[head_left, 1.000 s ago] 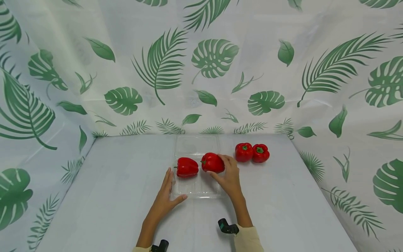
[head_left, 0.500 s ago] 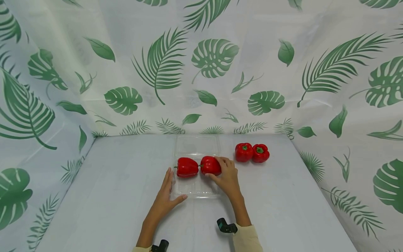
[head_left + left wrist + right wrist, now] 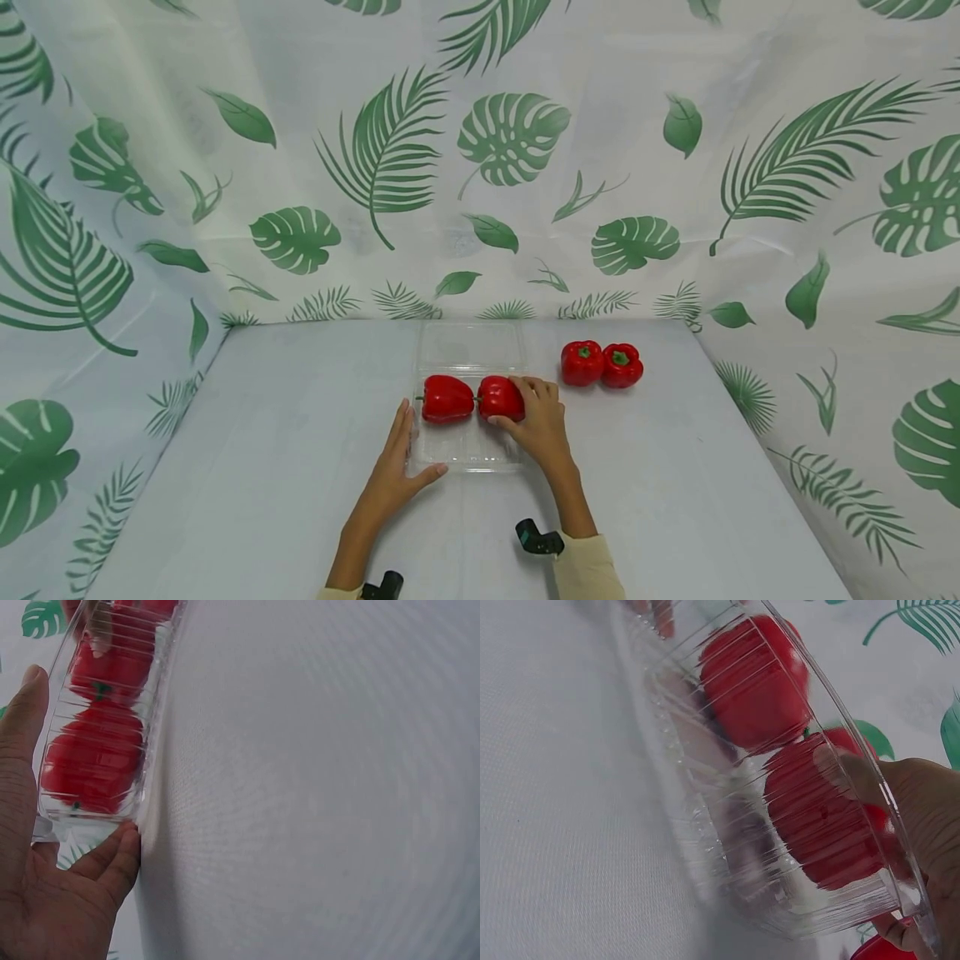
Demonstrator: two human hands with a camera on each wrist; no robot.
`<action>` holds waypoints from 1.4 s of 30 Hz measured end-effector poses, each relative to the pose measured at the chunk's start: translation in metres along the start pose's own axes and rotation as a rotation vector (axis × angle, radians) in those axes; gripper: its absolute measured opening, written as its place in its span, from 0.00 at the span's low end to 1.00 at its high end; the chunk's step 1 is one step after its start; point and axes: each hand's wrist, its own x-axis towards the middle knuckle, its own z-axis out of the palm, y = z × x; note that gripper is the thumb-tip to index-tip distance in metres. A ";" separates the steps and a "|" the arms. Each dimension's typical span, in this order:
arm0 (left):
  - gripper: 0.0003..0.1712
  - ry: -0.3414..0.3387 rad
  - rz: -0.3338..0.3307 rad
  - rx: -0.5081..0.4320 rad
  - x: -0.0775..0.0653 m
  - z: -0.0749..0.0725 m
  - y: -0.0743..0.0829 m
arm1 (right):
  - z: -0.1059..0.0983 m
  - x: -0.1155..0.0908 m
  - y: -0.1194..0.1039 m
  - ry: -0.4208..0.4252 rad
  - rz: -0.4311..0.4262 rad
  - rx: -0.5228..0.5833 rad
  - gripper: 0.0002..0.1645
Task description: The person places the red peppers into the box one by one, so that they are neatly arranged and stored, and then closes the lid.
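A clear plastic clamshell box (image 3: 468,454) lies on the table with its lid (image 3: 471,346) folded back. In its rear left part one red bell pepper (image 3: 447,400) rests on its side, stem to the left. Beside it, my right hand (image 3: 543,425) grips a second red bell pepper (image 3: 498,398) with thumb in front and fingers behind, inside the box; the right wrist view shows that pepper (image 3: 821,817) through the ribbed wall. My left hand (image 3: 393,475) rests along the box's left side, fingers straight, thumb spread at the front edge.
Two more red bell peppers (image 3: 582,364) stand side by side on the white table (image 3: 660,483), to the right of the lid. A leaf-printed curtain (image 3: 390,167) rises behind the table's far edge and along both sides.
My right hand has lowered the second bell pepper into the box, slightly left and nearer me, up to the first one's right end. My left hand has stayed at the box.
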 end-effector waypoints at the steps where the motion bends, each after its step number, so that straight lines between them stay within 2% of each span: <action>1: 0.63 0.000 0.000 0.001 0.000 0.000 0.000 | 0.000 0.000 0.000 -0.005 0.006 0.002 0.47; 8: 0.63 -0.007 -0.016 -0.007 -0.001 0.000 0.001 | -0.001 0.000 -0.002 -0.038 0.031 -0.006 0.47; 15: 0.62 0.005 0.003 -0.010 -0.001 0.000 0.002 | -0.001 0.000 -0.001 -0.053 0.032 -0.005 0.50; 22: 0.62 -0.007 -0.028 -0.016 -0.001 0.002 0.003 | -0.002 -0.003 0.000 -0.076 0.037 0.006 0.51; 32: 0.63 -0.011 -0.030 -0.005 0.000 0.000 0.003 | 0.000 -0.003 -0.002 -0.025 0.008 -0.004 0.45; 42: 0.63 -0.007 -0.030 0.000 0.000 0.001 0.003 | 0.000 -0.004 -0.001 -0.027 0.006 -0.020 0.48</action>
